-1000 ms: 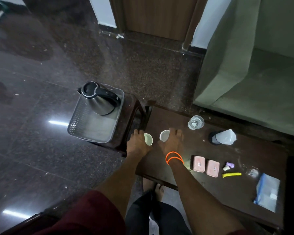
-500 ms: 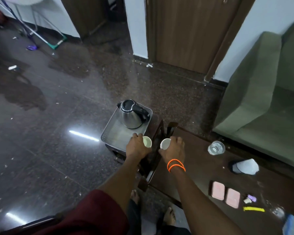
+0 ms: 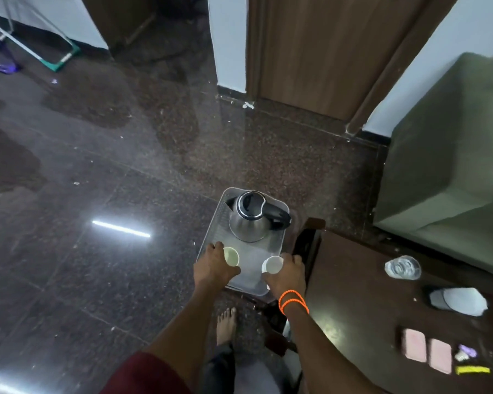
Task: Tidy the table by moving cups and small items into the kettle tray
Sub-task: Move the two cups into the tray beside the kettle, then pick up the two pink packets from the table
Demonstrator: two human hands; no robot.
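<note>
My left hand (image 3: pixel 213 265) grips a small white cup (image 3: pixel 231 256) over the front left part of the grey kettle tray (image 3: pixel 211 231). A second white cup (image 3: pixel 272 264) is held in my right hand (image 3: pixel 288 274), tilted, over the tray's front right part. The steel kettle (image 3: pixel 252 218) with its black lid and handle stands at the back of the tray. Whether the cups touch the tray floor I cannot tell.
The dark wooden table (image 3: pixel 362 294) lies to the right with a clear glass (image 3: pixel 402 267), a white-and-black bottle (image 3: pixel 456 301) on its side, two pink cases (image 3: pixel 427 348), small purple and white bits and a yellow item (image 3: pixel 472 369). A green sofa (image 3: pixel 444 155) stands behind it. My bare foot (image 3: pixel 226 325) is below the tray.
Both hands have carried the cups leftward off the table and over the kettle tray. My view has swung left and up, so the table sits at the right edge.
</note>
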